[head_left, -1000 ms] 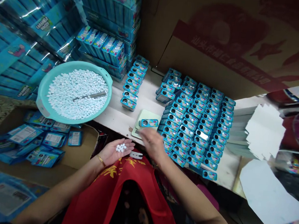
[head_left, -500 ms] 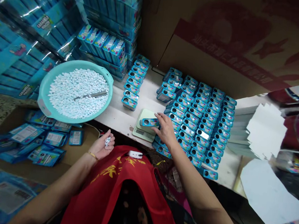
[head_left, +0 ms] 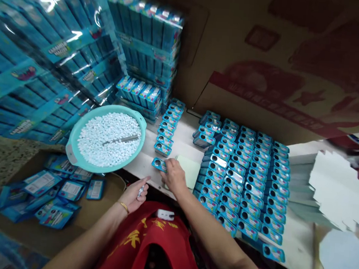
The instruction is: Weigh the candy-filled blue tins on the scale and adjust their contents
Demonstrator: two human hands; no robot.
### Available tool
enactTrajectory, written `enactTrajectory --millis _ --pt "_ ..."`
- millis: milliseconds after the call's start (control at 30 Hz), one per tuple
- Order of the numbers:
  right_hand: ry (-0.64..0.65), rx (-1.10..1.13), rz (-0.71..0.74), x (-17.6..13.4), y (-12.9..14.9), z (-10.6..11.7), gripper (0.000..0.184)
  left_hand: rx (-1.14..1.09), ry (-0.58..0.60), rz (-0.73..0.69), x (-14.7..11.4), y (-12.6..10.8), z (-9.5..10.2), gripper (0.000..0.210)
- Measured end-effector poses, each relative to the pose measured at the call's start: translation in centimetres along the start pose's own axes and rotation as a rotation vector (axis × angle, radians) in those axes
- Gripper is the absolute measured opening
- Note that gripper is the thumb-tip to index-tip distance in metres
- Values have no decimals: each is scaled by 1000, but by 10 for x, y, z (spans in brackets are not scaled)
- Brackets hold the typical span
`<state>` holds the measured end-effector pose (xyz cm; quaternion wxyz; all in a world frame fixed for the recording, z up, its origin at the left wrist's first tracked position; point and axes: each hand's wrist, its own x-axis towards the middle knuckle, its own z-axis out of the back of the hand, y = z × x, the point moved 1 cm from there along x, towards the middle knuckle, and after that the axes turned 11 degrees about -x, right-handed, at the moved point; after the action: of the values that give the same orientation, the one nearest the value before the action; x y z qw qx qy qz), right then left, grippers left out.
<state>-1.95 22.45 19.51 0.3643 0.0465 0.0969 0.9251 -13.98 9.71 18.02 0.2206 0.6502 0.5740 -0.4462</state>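
My right hand [head_left: 174, 176] grips a small blue candy box [head_left: 158, 164] with a dark round spot on its top. That box is over the white table at the near end of a short row of like boxes [head_left: 166, 133]; whether it touches the table I cannot tell. Beside the hand lies a pale green weighing scale [head_left: 189, 168], partly covered by my wrist. My left hand [head_left: 133, 196] is curled around a few small white candies [head_left: 140, 190] by the table's front edge. A turquoise basin [head_left: 73, 144] full of such candies, with a metal tool [head_left: 121, 140] lying in them, stands left.
Several rows of blue boxes [head_left: 240, 178] fill the table right of the scale. Wrapped stacks of boxes [head_left: 55, 50] rise at left, and a large carton [head_left: 236, 43] backs the table. An open carton [head_left: 105, 203] with blue packs sits low left; white card sheets [head_left: 337, 188] lie right.
My right hand has carried the blue candy box left from above the scale to the short row. The left hand still holds its candies. The view has shifted.
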Motion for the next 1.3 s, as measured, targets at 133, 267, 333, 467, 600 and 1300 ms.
enactTrajectory --millis 133,267,333,467,600,1300 --pt "-36 4 25 17 5 -12 44 55 -28 -44 27 -5 -21 13" --pt "-217 186 -73 37 -16 -14 63 52 5 -69 52 -3 -37 21" --pt "-227 236 -132 57 -24 -20 69 28 19 -90 61 1 -44 26" --pt "-93 311 -126 95 -31 -40 69 -19 56 -140 74 9 -62 32" --pt "-85 374 -120 106 -32 -46 61 -67 56 -241 81 12 -74 39" --pt "-144 766 -379 94 -33 -48 56 208 -170 -717 100 -9 -67 31"
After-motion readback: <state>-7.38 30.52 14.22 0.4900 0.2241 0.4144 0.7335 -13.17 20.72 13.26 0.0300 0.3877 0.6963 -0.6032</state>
